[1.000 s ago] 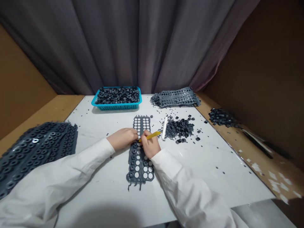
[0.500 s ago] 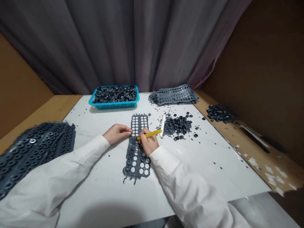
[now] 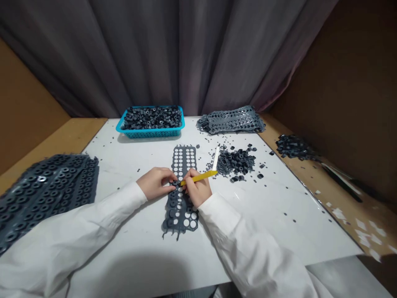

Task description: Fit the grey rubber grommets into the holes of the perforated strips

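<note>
Two hands are at work. The right hand [image 3: 198, 190] has its fingers closed around one yellow tool [image 3: 208, 175], its dark tip at a dark ring [image 3: 175, 183]. The left hand [image 3: 155, 184] has its fingers bent and nearly together against that ring; whether they grip it, I cannot tell. Both hands meet over one dark perforated sheet [image 3: 185, 165], lying lengthwise on the bench [image 3: 279, 198]. Its far part shows four columns of round holes, two on each side of a solid strip; four open holes sit at its near right corner, and several rings line its left side.

Just right lies one white stick [image 3: 216, 157], beside one heap of small dark pieces [image 3: 237, 161], too many to count. Well left is a batch of ring-covered sheets [image 3: 52, 190], their number unclear. At the back stand one blue basket [image 3: 151, 134] full of dark rings and one pile of perforated sheets [image 3: 232, 120]. A second dark heap [image 3: 294, 147] lies at the right edge, with several white scraps [image 3: 338, 213] nearer.
</note>
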Demonstrator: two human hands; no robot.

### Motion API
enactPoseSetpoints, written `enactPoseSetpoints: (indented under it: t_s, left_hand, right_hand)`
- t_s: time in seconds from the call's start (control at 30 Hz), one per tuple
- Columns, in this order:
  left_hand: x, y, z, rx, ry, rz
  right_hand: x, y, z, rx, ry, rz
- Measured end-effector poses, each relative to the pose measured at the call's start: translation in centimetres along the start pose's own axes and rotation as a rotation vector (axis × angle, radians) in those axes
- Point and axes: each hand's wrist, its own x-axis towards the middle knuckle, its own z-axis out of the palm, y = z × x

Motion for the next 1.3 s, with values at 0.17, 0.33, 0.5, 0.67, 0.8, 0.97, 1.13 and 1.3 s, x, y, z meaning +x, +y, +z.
enactPoseSetpoints:
  t_s: [0.17, 0.33, 0.5, 0.67, 0.8, 0.97, 1.13, 1.3]
  left_hand:
    - [0.1, 0.1, -0.3, 0.037, -0.018, -0.013]
    - [1.1, 0.3, -0.8, 0.179, -0.117, -0.009]
    - [1.8, 0.7, -0.5, 0.453, -0.256, 0.186]
    - [0.8, -0.5, -0.1, 0.278, -0.082, 0.280]
    - [-0.2, -1.9, -0.8, -0.168, 0.243, -0.083]
    - [-1.0, -2.1, -1.5, -0.614, 0.259, -0.442]
    - [-1.2, -1.1, -1.3, -0.894, 0.137, -0.585]
    - [-1.3, 0.3, -1.3, -1.204, 0.055, -0.651]
  right_hand:
    - [-0.1, 0.1, 0.0, -0.001, 0.003, -0.001]
    - [-0.3, -0.3, 0.0, -0.043, -0.024, -0.054]
    - [-0.3, -0.8, -0.1, -0.119, -0.057, -0.129]
    - [-0.1, -0.7, -0.1, -0.127, -0.035, -0.091]
    - [-0.1, -0.4, 0.0, -0.128, -0.044, -0.076]
    - [-0.3, -0.4, -0.3, -0.062, -0.074, -0.091]
    - [-0.8, -0.8, -1.0, 0.037, -0.030, -0.062]
    - [-1.4, -2.0, -1.5, 0.129, 0.045, -0.160]
